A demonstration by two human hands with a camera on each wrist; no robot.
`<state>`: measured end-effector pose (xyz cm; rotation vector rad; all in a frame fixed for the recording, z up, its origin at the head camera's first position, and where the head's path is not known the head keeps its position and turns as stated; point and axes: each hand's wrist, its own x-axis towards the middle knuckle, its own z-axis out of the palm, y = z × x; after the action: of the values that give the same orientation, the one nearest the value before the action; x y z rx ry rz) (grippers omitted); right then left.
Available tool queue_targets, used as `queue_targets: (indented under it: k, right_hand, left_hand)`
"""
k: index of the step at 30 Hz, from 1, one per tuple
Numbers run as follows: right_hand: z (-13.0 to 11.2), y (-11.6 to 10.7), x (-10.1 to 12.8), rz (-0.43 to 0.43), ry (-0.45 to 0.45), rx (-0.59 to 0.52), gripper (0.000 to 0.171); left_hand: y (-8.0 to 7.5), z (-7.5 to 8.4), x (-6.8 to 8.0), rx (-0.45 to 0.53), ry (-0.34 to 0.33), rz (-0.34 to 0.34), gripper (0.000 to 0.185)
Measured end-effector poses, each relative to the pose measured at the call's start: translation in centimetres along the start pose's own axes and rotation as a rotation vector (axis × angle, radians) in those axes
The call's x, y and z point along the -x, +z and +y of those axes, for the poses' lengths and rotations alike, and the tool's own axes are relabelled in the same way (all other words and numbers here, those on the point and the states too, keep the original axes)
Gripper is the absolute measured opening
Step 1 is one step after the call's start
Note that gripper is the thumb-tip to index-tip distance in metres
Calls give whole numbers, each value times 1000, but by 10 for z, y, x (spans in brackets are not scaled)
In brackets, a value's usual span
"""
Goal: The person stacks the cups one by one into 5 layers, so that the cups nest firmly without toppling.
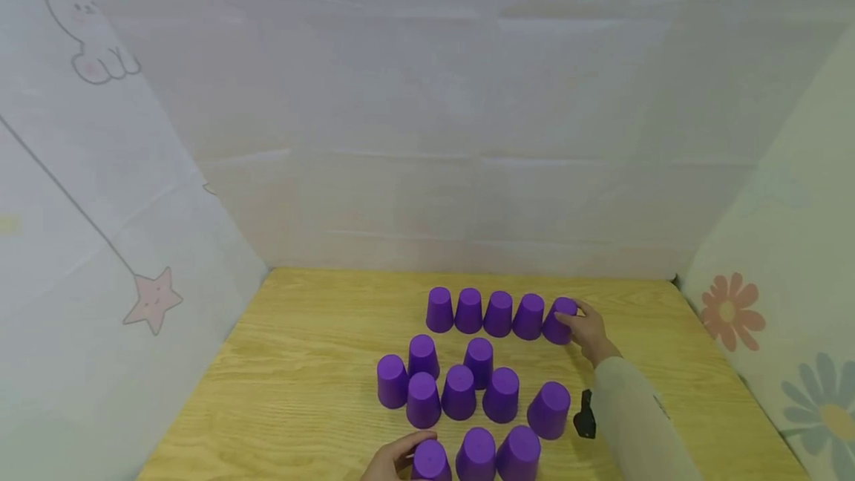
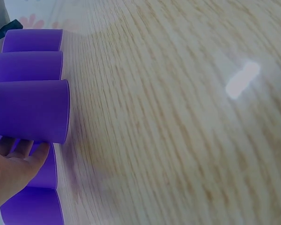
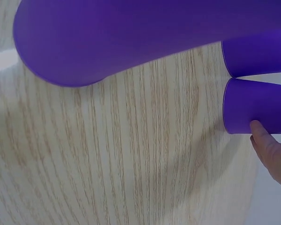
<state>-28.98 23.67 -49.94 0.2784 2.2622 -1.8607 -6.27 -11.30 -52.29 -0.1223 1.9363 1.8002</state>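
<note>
Head view: my right hand [image 1: 588, 332] clasps tilted end cup [image 1: 559, 320] of back row on wooden table [image 1: 300, 362]; left hand [image 1: 394, 459] curls round front-left cup [image 1: 430, 460].
Left wrist: fingers [image 2: 18, 161] wrap cup [image 2: 30, 110].
Right wrist: fingertip [image 3: 262, 136] touches cup [image 3: 257, 111]; I'd seat rim flat, snug beside neighbour.

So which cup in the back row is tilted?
The rightmost cup of the back row, gripped by the right hand; it leans left while the other four stand straight.

purple cups [image 1: 469, 377], light wood-grain table [image 1: 300, 362]
</note>
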Motion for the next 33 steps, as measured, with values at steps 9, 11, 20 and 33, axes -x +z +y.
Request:
queue_targets:
  k: [9,11,20,33]
  right_hand:
    - [4,-1,-2,-5,22,-4,78]
    - [4,-1,-3,-9,22,-1,79]
    - [8,-9,1,14,-2,116,82]
    - [13,-21,8,-45,-5,171,86]
  left_hand:
    - [-24,-5,-27,19,195,-237,68]
    - [-28,-5,-30,25,225,-268,70]
    - [-21,1,-23,50,169,-217,63]
    - [-4,6,-2,103,-55,-18,71]
